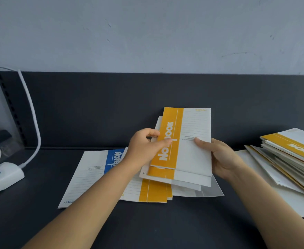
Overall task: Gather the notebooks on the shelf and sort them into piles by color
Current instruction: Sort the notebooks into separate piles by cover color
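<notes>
I'm watching the feed over the dark shelf (165, 230) and I'm guessing we're sitting past the halfway mark. The yellow pile (289, 159) is building up on the right, fanned out and messy but all one colour as far as I can tell. A blue notebook (92, 175) is lying flat on the left, so that pile is barely getting going. Some loose yellow notebooks (153, 193) are lying in the middle, overlapping the blue one's edge and waiting to go over. Just above them the yellow bundle (183, 141) is being held up off the shelf. The right hand (219, 155) is gripping its right side, thumb on the cover, while the left hand (145, 148) is pinching the top notebook's left edge.
</notes>
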